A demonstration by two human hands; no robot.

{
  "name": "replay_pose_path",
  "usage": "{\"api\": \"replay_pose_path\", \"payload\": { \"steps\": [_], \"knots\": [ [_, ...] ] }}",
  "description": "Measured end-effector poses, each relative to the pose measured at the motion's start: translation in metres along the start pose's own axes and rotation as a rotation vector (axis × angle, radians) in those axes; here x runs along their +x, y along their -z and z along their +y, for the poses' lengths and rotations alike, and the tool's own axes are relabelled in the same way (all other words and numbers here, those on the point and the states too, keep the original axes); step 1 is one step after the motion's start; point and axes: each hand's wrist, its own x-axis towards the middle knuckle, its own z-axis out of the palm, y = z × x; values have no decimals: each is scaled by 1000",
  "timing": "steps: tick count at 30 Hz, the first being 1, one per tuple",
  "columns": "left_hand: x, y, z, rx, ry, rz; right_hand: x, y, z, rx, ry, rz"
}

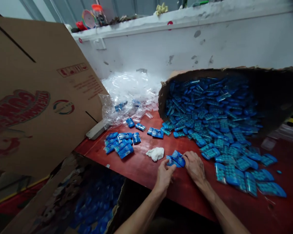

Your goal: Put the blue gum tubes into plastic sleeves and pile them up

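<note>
At the table's front edge, my left hand (165, 175) pinches the left end of small blue printed packets (176, 159). My right hand (194, 165) has its fingers closed on their right end. At least two packets seem to lie side by side between the hands; the fingers hide part of them. A crumpled white cloth (155, 154) sits just beyond my left hand. To its left is a small heap of blue packets (123, 143). Right of my right hand, clear-fronted blue packs with teal pieces (234, 162) spread over the table.
A tipped carton (162, 97) spills many packs onto the red table (146, 174). Clear plastic trays and film (129, 87) pile against the wall. A large cardboard box (39, 65) stands at left. Below the table edge, an open box (118, 208) holds blue packets.
</note>
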Motion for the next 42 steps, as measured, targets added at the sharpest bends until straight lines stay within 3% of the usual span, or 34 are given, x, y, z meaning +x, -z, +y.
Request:
{"api": "replay_pose_path", "payload": {
  "steps": [7, 18, 23, 29, 31, 34, 37, 42],
  "knots": [
    [4, 3, 5, -160, 119, -29, -8, -2, -9, -68, -26, -34],
    [-2, 0, 4, -168, 112, -60, -3, 3, -4, -23, -67, -66],
    [-3, -3, 5, -184, 134, -62, -4, 0, 0, 75, -67, -24],
    [0, -12, 10, -332, 173, -112, -15, 17, -16, 247, 44, 68],
    [2, -13, 11, -372, 162, -66, -17, 20, -23, 343, 72, 82],
    [5, -13, 10, -383, 121, 24, -13, 18, -25, 562, -38, 90],
    [8, -13, 9, -362, 74, 52, -4, 12, -22, 766, -148, -19],
    [9, -11, 6, -354, 40, -9, 6, 2, -20, 775, -274, -33]
  ]
}}
